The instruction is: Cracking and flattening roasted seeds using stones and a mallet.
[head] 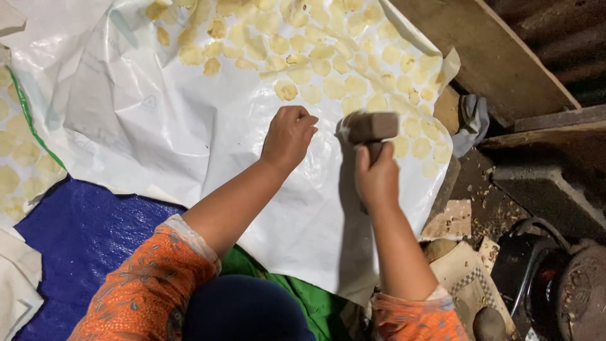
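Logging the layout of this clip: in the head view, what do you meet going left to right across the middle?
Blue tarp → bare white plastic sheet → left hand, fist closed on the sheet → right hand gripping a wooden mallet → grey cloth → dark block.

Dim workspace: blue tarp (76, 227), wooden plank (486, 57), debris-strewn floor (489, 211).

Plastic sheet (189, 126) beneath both hands, flat discs (328, 63) on it beyond the fingertips, mallet (371, 126) in right hand (377, 180), left hand (289, 136) just left of mallet head, tarp (82, 227) left of the forearms
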